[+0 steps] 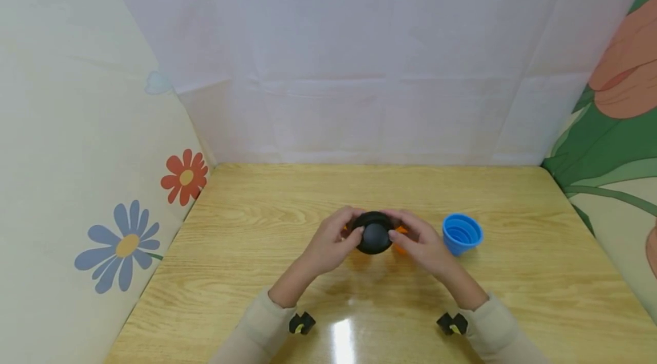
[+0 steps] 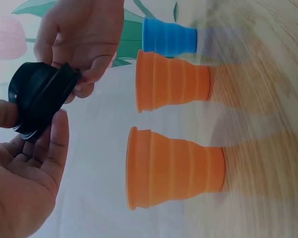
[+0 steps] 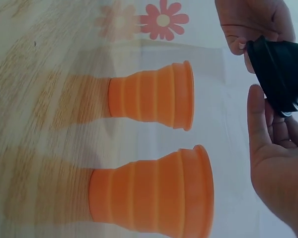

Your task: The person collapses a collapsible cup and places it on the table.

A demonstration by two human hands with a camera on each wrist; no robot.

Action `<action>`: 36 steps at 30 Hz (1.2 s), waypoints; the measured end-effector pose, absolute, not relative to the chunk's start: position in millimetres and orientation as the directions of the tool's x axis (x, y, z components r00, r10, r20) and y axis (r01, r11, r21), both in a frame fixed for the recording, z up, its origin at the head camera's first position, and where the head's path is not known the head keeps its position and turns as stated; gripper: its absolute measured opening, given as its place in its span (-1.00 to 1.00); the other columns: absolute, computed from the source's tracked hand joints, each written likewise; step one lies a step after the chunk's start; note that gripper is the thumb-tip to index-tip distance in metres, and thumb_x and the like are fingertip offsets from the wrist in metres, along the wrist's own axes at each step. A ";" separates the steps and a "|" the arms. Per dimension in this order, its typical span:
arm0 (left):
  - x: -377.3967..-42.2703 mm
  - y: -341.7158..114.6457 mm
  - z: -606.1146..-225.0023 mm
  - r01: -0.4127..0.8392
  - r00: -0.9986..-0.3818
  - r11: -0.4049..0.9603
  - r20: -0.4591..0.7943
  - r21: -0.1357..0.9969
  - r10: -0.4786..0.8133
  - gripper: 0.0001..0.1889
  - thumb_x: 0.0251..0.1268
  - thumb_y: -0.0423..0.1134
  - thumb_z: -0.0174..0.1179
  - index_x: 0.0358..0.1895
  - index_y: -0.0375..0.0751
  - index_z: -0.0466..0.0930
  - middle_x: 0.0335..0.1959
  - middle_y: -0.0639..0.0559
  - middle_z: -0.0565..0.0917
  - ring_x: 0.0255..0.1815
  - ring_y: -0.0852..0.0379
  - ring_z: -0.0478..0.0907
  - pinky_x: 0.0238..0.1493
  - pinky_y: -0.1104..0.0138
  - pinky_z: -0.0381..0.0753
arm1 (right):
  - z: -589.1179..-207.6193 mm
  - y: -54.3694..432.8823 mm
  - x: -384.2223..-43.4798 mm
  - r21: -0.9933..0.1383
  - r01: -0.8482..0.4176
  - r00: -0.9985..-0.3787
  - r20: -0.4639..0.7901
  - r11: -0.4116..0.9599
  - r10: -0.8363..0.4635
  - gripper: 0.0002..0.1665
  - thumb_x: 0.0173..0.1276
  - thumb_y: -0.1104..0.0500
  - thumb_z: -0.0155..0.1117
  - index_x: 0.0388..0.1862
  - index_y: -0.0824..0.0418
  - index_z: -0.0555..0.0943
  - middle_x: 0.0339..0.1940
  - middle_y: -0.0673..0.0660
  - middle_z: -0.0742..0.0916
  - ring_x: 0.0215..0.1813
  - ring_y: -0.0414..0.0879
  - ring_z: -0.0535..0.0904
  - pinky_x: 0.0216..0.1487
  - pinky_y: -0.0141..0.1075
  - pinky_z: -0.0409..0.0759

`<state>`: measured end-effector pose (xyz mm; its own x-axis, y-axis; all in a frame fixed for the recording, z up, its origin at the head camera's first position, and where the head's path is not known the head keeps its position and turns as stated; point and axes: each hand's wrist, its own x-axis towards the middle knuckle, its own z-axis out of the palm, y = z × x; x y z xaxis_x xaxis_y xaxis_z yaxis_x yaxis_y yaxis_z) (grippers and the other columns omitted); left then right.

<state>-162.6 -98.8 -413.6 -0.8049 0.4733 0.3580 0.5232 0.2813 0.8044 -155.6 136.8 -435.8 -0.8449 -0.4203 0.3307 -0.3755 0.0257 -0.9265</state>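
Both hands hold a black collapsible cup, squashed short with its rim and folded rings showing, up above the table. My left hand grips one side of it, thumb on the near face and fingers beneath the edge. On the opposite side my right hand pinches it the same way. Two orange ribbed cups stand upright on the table below and beyond the hands; the hands mostly hide them in the head view. To the right of the right hand stands a blue ribbed cup, its mouth up.
The wooden table runs back to a white cloth. Flower-printed panels border both sides. Small black devices sit at the wrists beside the pale sleeves.
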 end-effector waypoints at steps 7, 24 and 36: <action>-162.7 -100.1 -415.8 0.465 -0.793 0.192 0.310 0.864 0.525 -0.70 0.53 -0.39 0.08 0.24 -0.33 0.52 -0.02 -0.19 0.59 -0.05 0.06 0.56 -0.13 0.31 0.71 | -436.4 133.9 -155.3 -0.918 -0.395 -0.858 0.352 0.044 -0.374 -0.60 0.49 0.40 0.17 0.27 0.43 0.50 -0.08 0.25 0.64 -0.05 -0.15 0.58 -0.06 -0.39 0.69; -162.7 -99.0 -414.9 0.465 -0.811 0.184 0.333 0.866 0.480 -0.60 0.34 -0.52 0.16 0.24 -0.38 0.49 0.01 -0.22 0.59 -0.03 0.03 0.55 -0.11 0.34 0.71 | -436.2 133.5 -156.1 -0.941 -0.336 -0.842 0.318 -0.039 -0.436 -0.41 0.51 0.36 0.16 0.48 0.40 0.32 0.17 0.21 0.58 0.15 -0.18 0.53 0.15 -0.41 0.60; -162.9 -97.4 -418.3 0.458 -0.814 0.212 0.312 0.863 0.490 -0.51 0.32 -0.46 0.22 0.32 -0.30 0.44 0.04 -0.17 0.59 -0.01 0.01 0.56 -0.07 0.31 0.70 | -441.1 128.9 -158.5 -0.922 -0.384 -0.840 0.369 -0.044 -0.397 -0.43 0.47 0.47 0.12 0.44 0.47 0.33 0.24 0.46 0.55 0.18 -0.25 0.53 0.17 -0.43 0.59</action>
<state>-162.9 -97.4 -418.3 -0.8139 0.4900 0.3121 0.4584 0.2117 0.8632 -158.5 128.9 -441.1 -0.8403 -0.3973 0.3689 -0.3841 -0.0441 -0.9223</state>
